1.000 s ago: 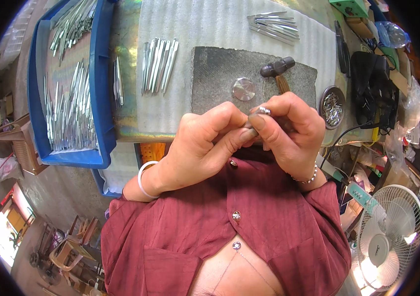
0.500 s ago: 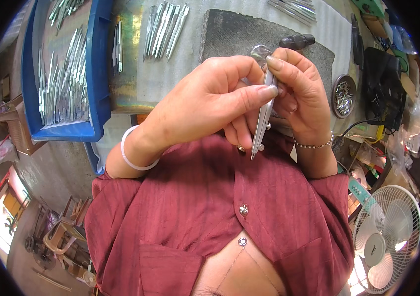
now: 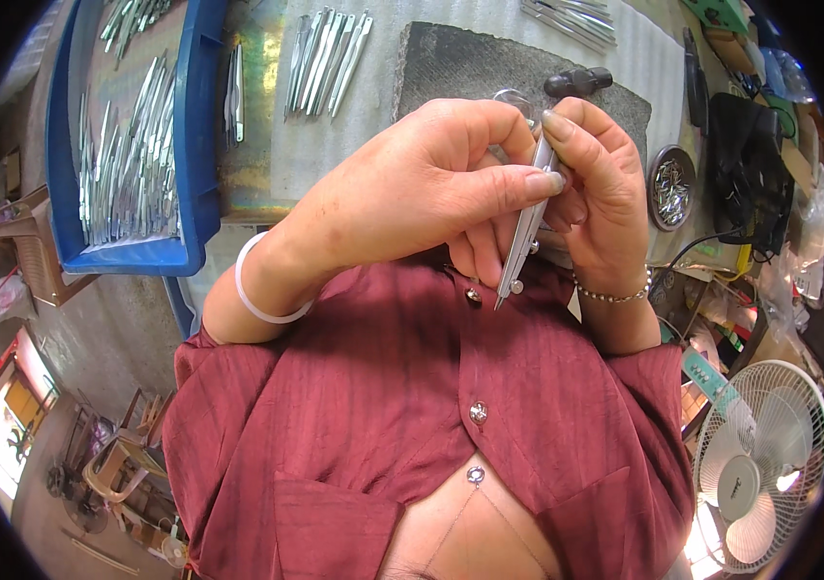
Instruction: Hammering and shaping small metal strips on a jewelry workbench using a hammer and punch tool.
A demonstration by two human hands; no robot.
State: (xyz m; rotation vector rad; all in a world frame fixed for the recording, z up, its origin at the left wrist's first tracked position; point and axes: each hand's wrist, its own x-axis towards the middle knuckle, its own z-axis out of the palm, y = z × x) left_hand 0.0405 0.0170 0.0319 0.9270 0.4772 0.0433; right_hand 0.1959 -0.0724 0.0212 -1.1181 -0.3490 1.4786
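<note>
Room: concrete floor [image 3: 112, 329] to the left, a bright opening [image 3: 6, 430] and wooden furniture [image 3: 127, 469] at lower left, a white fan [image 3: 765, 464] at lower right.
Counter [image 3: 255, 188]: before the person; a white sheet [image 3: 354, 145] covers much of it.
Blue tray [image 3: 199, 164]: on the left, holding many loose metal strips [image 3: 146, 159]; these look like work left.
Stone slab [image 3: 460, 63]: on the sheet, with a hammer [image 3: 578, 82] and a clear round piece [image 3: 512, 97] partly hidden by the fingers.
Strip groups: one row [image 3: 327, 63] on the sheet, a second bunch [image 3: 572, 19] beyond the slab; whether these are finished, I cannot tell.
Left hand [image 3: 451, 179]: grip pinching the tool's middle, thumb on top.
Right hand [image 3: 598, 164]: grip pinching its upper end, which the fingertips partly hide.
Dish [image 3: 654, 196]: on the right, filled with small metal parts [image 3: 672, 193], not yet used.
Two-legged metal tool [image 3: 525, 222]: held over the shirt front, slanted, tip toward the body; apparently mostly assembled, legs together.
Small screws [image 3: 516, 287]: fitted low on the legs; how tight, unclear.
</note>
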